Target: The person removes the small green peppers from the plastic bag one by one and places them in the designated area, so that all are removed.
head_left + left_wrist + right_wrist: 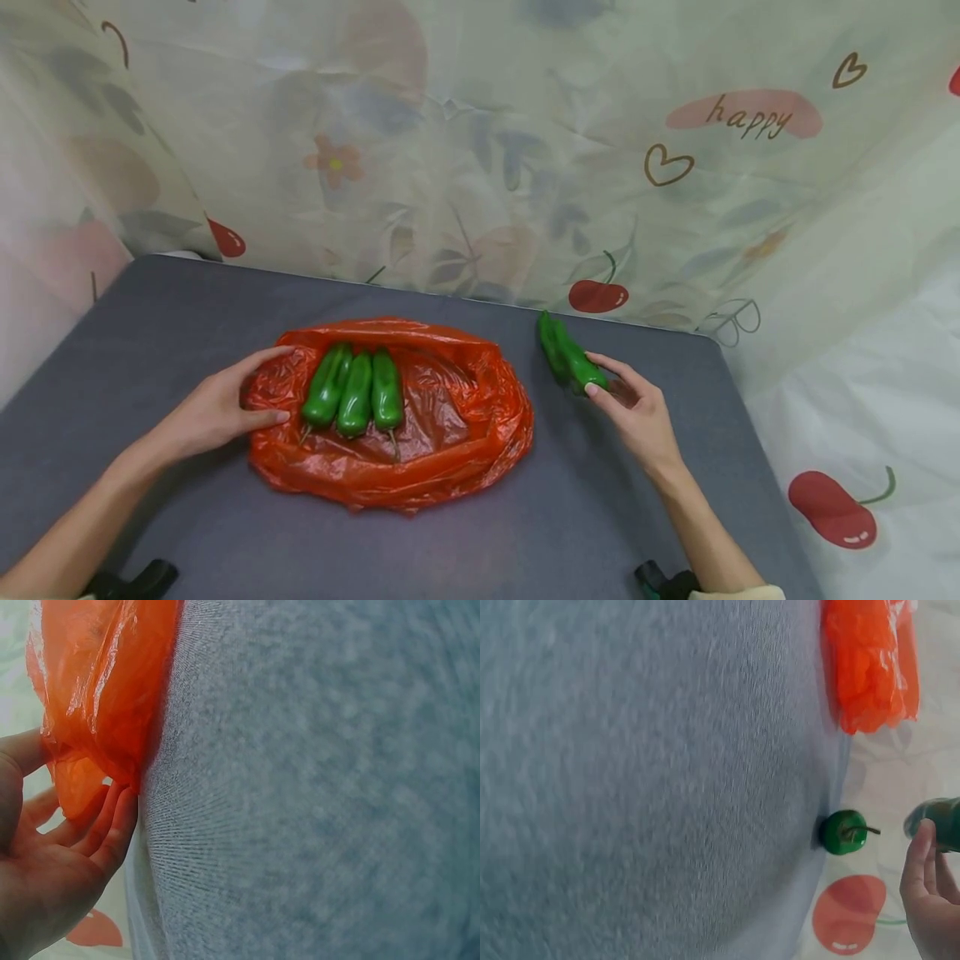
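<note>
The left hand [221,408] holds a red bag [427,482] with three green peppers [356,396] inside, the right hand [637,410] another pepper [577,358].

Green peppers [356,393], orange-red bag [491,358], grey tabletop [465,558], pale curtain [480,75] printed with red cherries [598,296] (brown hearts [669,167] too)

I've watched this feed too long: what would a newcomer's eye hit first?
Probably the red plastic bag, open on the table, three green peppers side by side inside, the left hand at its end. Then, right of it, the right hand with a held pepper beside a loose pepper.
</note>
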Motion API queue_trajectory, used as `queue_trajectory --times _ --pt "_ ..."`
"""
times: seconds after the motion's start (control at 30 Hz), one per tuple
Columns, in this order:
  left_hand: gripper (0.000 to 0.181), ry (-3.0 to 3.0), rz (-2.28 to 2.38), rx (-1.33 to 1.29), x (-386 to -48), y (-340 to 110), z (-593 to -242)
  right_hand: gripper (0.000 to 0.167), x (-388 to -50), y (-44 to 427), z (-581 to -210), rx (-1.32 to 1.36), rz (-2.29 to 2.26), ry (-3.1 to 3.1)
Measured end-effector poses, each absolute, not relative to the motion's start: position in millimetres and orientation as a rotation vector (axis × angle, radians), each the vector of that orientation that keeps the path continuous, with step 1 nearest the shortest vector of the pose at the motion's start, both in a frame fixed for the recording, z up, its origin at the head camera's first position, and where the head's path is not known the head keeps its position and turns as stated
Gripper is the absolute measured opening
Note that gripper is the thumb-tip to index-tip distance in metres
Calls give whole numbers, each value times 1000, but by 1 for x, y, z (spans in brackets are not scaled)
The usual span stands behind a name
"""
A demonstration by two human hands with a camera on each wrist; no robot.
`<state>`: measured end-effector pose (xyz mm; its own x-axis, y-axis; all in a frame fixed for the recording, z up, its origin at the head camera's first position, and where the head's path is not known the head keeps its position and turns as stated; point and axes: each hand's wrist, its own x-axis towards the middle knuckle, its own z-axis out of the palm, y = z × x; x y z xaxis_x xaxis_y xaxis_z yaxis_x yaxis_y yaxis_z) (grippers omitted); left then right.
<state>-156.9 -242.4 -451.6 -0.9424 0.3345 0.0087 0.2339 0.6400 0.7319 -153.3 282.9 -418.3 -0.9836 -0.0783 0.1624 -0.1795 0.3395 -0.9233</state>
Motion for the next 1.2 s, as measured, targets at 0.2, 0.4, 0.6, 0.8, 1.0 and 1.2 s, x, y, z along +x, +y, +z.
queue_trajectory --times 0.2,0.4,0.6,0.8,1.0,1.2 --pt "83 2733 1177 455 -156 -243 -452 43 -155 291 -423 198 1731 -2502" --pt "83 2735 1169 455 -155 -245 -452 45 -159 296 -427 170 1703 -2513" --pt "83 2730 1185 455 -155 -244 -453 45 -167 304 -432 155 1650 -2535" --pt "84 2719 1201 452 -154 -242 -452 45 -177 313 -436 160 1575 -2573" --pt "84 2710 1211 446 -156 -241 -452 46 -182 316 -433 181 1520 -2615" --pt "84 2704 1227 454 -156 -241 -453 47 -180 305 -420 218 1380 -2688"
